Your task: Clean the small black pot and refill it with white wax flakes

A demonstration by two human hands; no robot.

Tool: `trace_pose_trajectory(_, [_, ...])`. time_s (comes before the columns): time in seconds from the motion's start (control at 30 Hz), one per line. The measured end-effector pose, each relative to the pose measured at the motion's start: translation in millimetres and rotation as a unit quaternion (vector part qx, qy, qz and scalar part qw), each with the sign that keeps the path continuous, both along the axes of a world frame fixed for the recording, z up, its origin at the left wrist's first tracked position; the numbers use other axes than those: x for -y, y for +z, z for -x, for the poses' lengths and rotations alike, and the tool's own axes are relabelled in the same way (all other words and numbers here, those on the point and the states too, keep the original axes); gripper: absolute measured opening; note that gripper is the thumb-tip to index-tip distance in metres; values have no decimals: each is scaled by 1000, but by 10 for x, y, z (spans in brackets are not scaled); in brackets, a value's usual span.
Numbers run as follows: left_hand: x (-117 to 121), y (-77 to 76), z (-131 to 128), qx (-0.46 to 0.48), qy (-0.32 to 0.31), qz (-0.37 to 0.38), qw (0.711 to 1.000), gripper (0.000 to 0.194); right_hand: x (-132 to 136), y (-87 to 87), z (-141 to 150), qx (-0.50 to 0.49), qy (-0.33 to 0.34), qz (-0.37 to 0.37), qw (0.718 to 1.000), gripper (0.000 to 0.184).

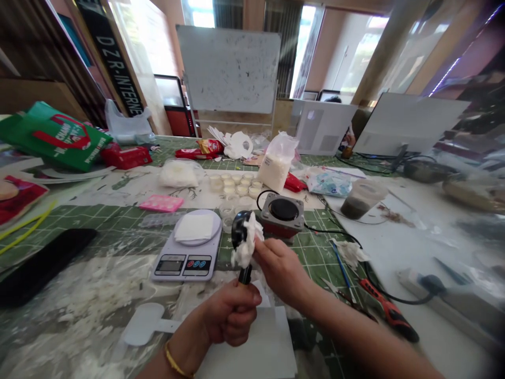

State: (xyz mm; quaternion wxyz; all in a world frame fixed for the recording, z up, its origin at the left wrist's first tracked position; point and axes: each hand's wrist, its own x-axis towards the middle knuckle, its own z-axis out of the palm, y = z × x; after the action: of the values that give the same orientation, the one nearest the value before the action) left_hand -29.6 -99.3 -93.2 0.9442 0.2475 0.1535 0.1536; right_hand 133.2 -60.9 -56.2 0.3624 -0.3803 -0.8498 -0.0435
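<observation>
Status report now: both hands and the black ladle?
Left hand grips black ladle handle, upright. Right hand presses white tissue on its bowl. Kitchen scale just behind.

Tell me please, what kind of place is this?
Probably a craft workshop or makerspace: a green cutting mat covers the table, with a digital scale, a small hot plate and a whiteboard behind.

This looks like a makeshift craft workshop set up in an office-like room: a green cutting mat (118, 221) covers the long table (394, 247), strewn with white wax-like flakes, a digital kitchen scale (187, 247), a small hot plate (283, 213) and rows of little filled cups (236, 184). A whiteboard (229, 68) stands behind (scribbles too faint to read), with bags of powder (278, 163) and a utility knife (389, 310) lying about.
</observation>
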Motion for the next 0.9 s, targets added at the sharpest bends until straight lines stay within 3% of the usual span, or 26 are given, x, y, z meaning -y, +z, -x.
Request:
trace_pose_trajectory(0.13, [-6, 6, 15, -8, 1, -11, 1000, 33, 104, -6, 7, 23, 37, -37, 998, 37])
trace_pose_trajectory(0.27, [10, 5, -5, -8, -9, 0, 1000, 32, -100, 209, 56, -4, 83, 44, 996, 38])
trace_pose_trajectory(0.4, [26, 2, -13, 1, -29, -1, 1000, 34, -398, 341, 43, -85, 35, 134, 987, 30])
trace_pose_trajectory(0.53, [20, 12, 40, 16, -13, -22, 1000, 32, -424, 240, -11, -104, -18, 176, 979, 25])
trace_pose_trajectory(0.67, [15, 20, 85, 32, 2, -38, 999, 30, -82, 18, 17, -102, -13, 130, 986, 24])
trace_pose_trajectory(0.73, [15, 19, 82, 38, 1, -33, 999, 30, 90, -51, 57, -70, 6, 67, 995, 27])
trace_pose_trajectory(0.83, [13, 22, 53, 48, -24, -10, 999, 33, 171, -10, 128, -9, 50, -15, 999, 33])
trace_pose_trajectory(0.9, [14, 32, 30, 48, -28, 0, 998, 35, 85, 111, 177, 6, 63, -12, 998, 36])
